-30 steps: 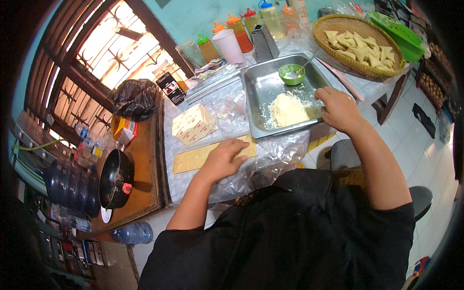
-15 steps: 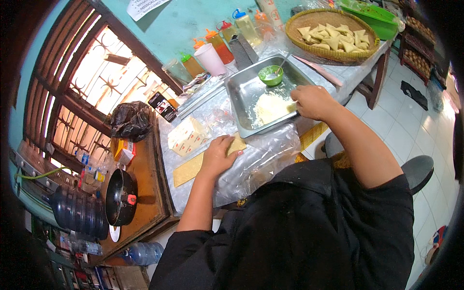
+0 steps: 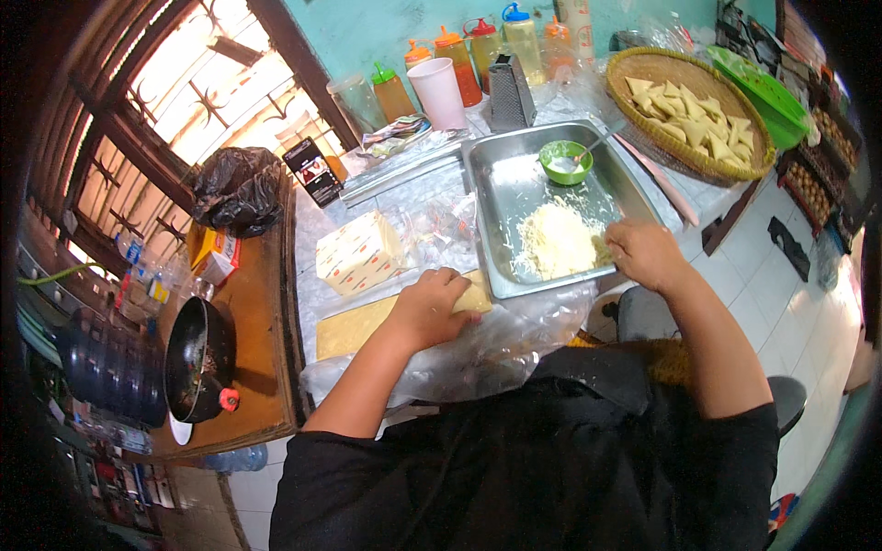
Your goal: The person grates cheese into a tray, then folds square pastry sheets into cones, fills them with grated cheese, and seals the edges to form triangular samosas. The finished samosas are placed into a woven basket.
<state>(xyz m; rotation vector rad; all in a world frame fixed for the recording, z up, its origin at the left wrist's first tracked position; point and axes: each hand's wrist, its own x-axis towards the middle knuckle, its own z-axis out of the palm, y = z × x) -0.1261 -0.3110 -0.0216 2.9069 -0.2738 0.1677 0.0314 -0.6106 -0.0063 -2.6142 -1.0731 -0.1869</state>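
A long, pale yellow strip of dough wrapper (image 3: 354, 331) lies on clear plastic along the table's near side. My left hand (image 3: 432, 310) rests on its right part, palm down with fingers extended. Right of it stands a rectangular metal tray (image 3: 634, 197) holding a heap of pale grated cheese (image 3: 557, 237). At the tray's right near corner, my right hand (image 3: 647, 255) has its fingers closed beside the heap. A small yellowish bit shows at those fingertips, but its kind is unclear. Inside the tray's far part sits a green bowl (image 3: 562, 173) with white paste and a spoon (image 3: 602, 138).
A stack in patterned wrapping (image 3: 360, 254) stands behind the strip. Beyond the tray are a box grater (image 3: 508, 96), a pink cup (image 3: 439, 95) and sauce bottles (image 3: 462, 66). Folded triangles fill a woven basket (image 3: 625, 78) at far right. A black pan (image 3: 197, 358) sits on the left table.
The whole view has shifted, bringing the tray and basket lower and further right in the picture. Both hands keep nearly the same places, the left on the strip, the right at the tray's corner.
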